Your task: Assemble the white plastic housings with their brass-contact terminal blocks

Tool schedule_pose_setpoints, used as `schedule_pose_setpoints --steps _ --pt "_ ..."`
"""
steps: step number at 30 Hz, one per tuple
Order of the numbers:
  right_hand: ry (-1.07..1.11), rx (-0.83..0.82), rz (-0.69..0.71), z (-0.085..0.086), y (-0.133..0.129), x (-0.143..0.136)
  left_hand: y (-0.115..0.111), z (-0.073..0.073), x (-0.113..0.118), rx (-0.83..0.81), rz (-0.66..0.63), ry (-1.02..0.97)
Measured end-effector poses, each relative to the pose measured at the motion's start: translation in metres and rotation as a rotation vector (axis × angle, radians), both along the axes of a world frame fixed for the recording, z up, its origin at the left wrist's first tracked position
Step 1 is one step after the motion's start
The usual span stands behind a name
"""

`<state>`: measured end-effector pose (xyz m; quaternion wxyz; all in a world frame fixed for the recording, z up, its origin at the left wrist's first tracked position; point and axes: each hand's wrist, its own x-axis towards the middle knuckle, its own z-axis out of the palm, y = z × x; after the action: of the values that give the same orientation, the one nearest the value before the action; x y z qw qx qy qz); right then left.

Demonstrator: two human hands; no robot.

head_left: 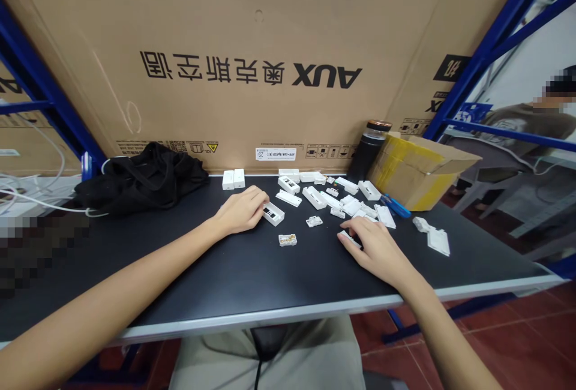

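Note:
My left hand has its fingers closed on the end of a white plastic housing with dark slots inside, low over the black tabletop. Further right, my right hand curls its thumb and fingers around a small white plastic piece, mostly hidden by the hand. Between the hands lie a small white part with brass-coloured metal bits and another small white part. Beyond them is a loose pile of white housings and covers.
Two white boxes stand at the back beside a black cloth bag. At the right are a black bottle, a taped carton, a blue-handled tool and white pieces. A large cardboard box rises behind; a person sits beyond.

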<state>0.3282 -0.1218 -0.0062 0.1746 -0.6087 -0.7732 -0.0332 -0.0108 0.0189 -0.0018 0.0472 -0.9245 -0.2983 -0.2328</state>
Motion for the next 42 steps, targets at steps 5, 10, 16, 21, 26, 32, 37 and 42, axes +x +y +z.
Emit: schedule_pose_setpoints --steps 5,10,16,21,26,32,37,42 --pt "-0.017 0.031 0.024 0.000 0.000 0.001 0.001 -0.001 -0.001 -0.059 -0.004 0.000" --pt "-0.021 0.030 0.040 -0.001 0.000 0.001 0.003 -0.002 -0.001 -0.092 -0.053 -0.016" --pt "-0.037 0.046 0.041 0.000 0.000 0.000 0.005 -0.004 -0.001 -0.106 -0.069 -0.027" --pt "-0.023 0.056 0.015 0.001 0.001 0.001 0.006 -0.005 -0.001 -0.119 -0.073 -0.021" --pt "-0.019 0.139 -0.081 0.005 0.009 0.012 0.008 -0.009 -0.001 -0.130 -0.063 -0.006" --pt "-0.039 0.098 -0.065 0.014 0.039 0.026 0.010 -0.011 -0.002 -0.144 -0.035 -0.004" --pt "-0.073 0.036 -0.006 0.017 0.060 0.025 0.009 -0.009 -0.002 -0.160 -0.026 -0.003" --pt "-0.093 -0.009 0.047 0.019 0.064 0.021 0.008 -0.008 -0.001 -0.171 -0.025 0.001"
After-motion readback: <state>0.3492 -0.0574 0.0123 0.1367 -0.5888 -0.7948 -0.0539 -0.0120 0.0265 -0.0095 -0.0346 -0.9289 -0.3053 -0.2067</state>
